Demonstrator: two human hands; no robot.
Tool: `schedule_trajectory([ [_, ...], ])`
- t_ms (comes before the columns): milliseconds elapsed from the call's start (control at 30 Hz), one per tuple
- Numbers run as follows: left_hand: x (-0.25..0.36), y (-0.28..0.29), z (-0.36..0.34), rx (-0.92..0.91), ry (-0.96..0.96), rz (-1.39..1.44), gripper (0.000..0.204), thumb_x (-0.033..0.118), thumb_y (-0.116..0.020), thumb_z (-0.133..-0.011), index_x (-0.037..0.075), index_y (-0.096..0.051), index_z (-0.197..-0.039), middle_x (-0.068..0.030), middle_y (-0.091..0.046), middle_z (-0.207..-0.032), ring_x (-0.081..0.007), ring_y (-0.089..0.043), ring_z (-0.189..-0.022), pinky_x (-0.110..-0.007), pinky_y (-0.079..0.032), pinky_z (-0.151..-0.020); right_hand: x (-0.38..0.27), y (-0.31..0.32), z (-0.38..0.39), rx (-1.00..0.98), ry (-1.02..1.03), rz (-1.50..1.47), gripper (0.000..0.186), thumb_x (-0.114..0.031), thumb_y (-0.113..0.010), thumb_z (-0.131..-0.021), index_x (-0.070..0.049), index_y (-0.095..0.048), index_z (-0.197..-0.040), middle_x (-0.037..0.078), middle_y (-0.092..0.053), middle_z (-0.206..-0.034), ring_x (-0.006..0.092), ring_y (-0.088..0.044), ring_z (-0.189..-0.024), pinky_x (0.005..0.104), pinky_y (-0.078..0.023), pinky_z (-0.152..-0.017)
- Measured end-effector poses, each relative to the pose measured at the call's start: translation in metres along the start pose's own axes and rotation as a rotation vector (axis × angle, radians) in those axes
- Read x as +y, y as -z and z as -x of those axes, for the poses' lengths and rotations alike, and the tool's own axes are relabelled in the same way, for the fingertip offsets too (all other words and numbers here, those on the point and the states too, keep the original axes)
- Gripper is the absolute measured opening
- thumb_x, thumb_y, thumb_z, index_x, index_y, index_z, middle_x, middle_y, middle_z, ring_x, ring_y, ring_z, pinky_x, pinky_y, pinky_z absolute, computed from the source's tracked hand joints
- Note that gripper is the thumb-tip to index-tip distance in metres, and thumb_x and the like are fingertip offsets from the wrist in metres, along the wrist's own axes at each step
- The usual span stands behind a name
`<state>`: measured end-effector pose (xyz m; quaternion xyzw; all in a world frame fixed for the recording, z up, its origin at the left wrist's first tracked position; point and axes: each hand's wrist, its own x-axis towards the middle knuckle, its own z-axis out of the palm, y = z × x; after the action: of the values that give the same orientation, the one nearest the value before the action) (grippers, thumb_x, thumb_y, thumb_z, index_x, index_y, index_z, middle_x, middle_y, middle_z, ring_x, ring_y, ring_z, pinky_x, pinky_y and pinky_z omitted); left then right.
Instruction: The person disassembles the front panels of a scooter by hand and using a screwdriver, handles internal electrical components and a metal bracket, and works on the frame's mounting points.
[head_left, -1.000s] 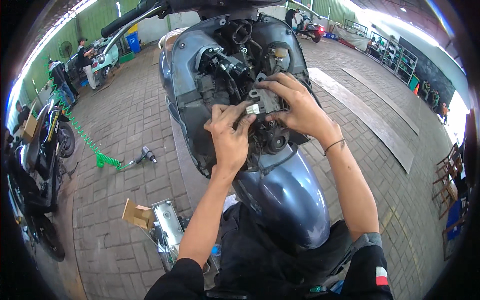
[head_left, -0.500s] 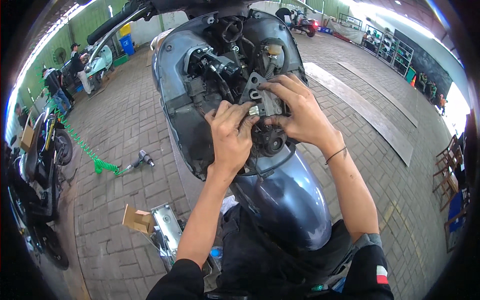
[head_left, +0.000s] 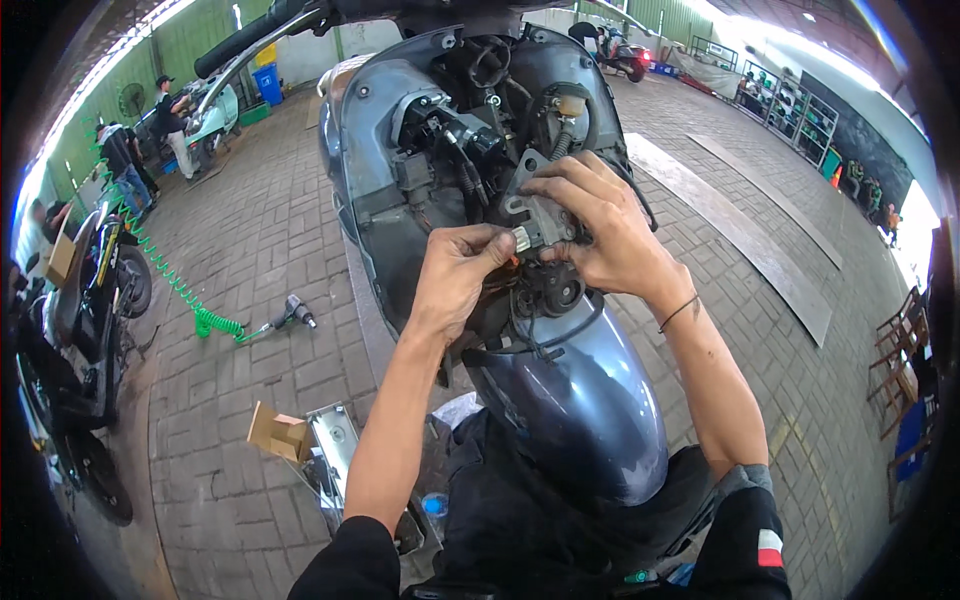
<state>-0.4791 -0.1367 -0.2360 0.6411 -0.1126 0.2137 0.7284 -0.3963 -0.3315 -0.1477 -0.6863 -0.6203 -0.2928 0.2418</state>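
Note:
A motor scooter's front body stands open before me, its wiring and inner parts bare. My right hand grips a dark grey metal part with a flat bracket, fingers over its top and thumb below. At that part's left side, my left hand pinches a pale wire connector between thumb and fingers. Whether the connector is fully seated cannot be made out. Just below the hands sits a round black horn-like part, above the glossy blue front fender.
An impact wrench on a green coiled air hose lies on the paving to the left. Near my left forearm are an open cardboard box and a metal tray. A black motorcycle stands far left; people work beyond.
My left hand's fingers have curled in and its thumb now presses on the connector. The right hand keeps its hold on the metal part. The whole view has shifted slightly.

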Motion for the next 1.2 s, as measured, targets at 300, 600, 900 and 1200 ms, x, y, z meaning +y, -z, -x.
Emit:
schedule_trajectory([
  [300,0.013,-0.003,0.01,0.154,-0.069,-0.199,0.027,0.021,-0.072,-0.099,-0.006,-0.075,-0.096,-0.0035,-0.07,-0.081,-0.008,-0.058,-0.074,-0.025,-0.045,-0.069,0.002,-0.023,0.002,0.026,-0.042,-0.078,0.065,-0.012,-0.088,-0.066,-0.004,-0.062,-0.125,0.013,-0.06,-0.119,0.0375,-0.054,-0.11,0.0457,-0.046,-0.097],
  [600,-0.008,-0.021,0.012,0.363,-0.201,-0.314,0.024,0.016,-0.078,-0.093,-0.007,-0.074,-0.1,-0.0074,-0.074,-0.084,-0.0106,-0.066,-0.077,-0.027,-0.052,-0.072,0.003,-0.009,0.02,0.073,-0.317,-0.089,0.078,-0.021,-0.092,-0.065,-0.016,-0.062,-0.137,0.014,-0.049,-0.143,0.0384,-0.047,-0.133,0.0474,-0.041,-0.112],
  [900,-0.009,-0.03,0.013,0.462,-0.429,-0.601,0.026,0.019,-0.08,-0.085,-0.006,-0.074,-0.091,-0.0223,-0.071,-0.085,-0.0347,-0.069,-0.079,-0.04,-0.054,-0.073,-0.008,-0.025,0.034,0.159,-0.484,-0.197,0.075,-0.011,-0.087,-0.069,-0.004,-0.061,-0.139,0.016,-0.063,-0.126,0.0323,-0.059,-0.124,0.0404,-0.045,-0.108],
  [1200,-0.016,-0.03,0.01,0.517,-0.483,-0.611,0.029,0.019,-0.08,-0.085,-0.008,-0.075,-0.093,-0.022,-0.073,-0.086,-0.0298,-0.071,-0.076,-0.037,-0.054,-0.072,-0.013,-0.048,0.046,0.281,-0.557,-0.398,0.067,-0.005,-0.073,-0.086,-0.001,-0.051,-0.149,0.018,-0.061,-0.141,0.0269,-0.06,-0.127,0.0371,-0.044,-0.111],
])
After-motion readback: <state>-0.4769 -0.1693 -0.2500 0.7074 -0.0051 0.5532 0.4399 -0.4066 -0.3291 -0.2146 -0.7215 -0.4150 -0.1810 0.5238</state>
